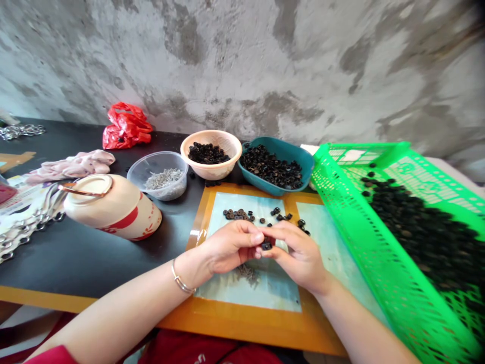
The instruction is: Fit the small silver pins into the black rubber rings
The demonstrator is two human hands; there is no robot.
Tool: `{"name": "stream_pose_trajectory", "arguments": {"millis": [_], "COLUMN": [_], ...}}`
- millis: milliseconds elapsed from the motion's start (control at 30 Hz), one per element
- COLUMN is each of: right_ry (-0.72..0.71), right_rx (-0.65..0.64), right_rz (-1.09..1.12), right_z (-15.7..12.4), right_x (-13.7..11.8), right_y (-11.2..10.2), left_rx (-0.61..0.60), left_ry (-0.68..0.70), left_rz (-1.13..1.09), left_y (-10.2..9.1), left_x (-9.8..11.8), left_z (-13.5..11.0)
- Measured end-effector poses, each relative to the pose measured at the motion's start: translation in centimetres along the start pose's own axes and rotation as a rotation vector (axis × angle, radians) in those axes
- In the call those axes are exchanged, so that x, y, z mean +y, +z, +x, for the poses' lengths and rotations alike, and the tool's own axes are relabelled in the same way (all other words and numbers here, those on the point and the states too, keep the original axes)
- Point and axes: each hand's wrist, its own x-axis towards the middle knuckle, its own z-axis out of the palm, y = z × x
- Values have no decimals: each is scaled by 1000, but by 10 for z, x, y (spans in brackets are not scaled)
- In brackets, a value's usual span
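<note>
My left hand and my right hand meet over a pale mat on the table. Both pinch a small black ring-shaped part between their fingertips. A bracelet circles my left wrist. Loose black rings lie on the mat just beyond my fingers. A small heap of thin metal pins rests on the mat under my hands.
A green plastic crate of black rings tilts at the right. Behind the mat stand a teal bowl and a beige bowl of black rings, and a clear tub of pins. A cream jar lies on its side at left, near pink cloth and a red bag.
</note>
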Motion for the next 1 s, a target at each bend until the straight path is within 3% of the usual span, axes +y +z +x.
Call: {"name": "stream_pose_trajectory", "arguments": {"millis": [233,533,633,800,1000], "right_ry": [-3,-5,8,44,76], "right_rx": [27,34,54,41,-5], "right_rz": [-34,-61,-61,-6,57], "right_z": [0,1,1,-1,-4], "right_x": [-3,-5,-4,-3,-2], "right_y": [0,-3,-4,-5,-2], "left_rx": [60,86,107,-10,31], "left_ry": [47,115,193,296,384], "left_rz": [66,331,441,604,856], "left_y": [1,6,8,14,20], "left_x": [-3,-1,3,6,6], "left_z": [0,-3,-5,-12,-15]}}
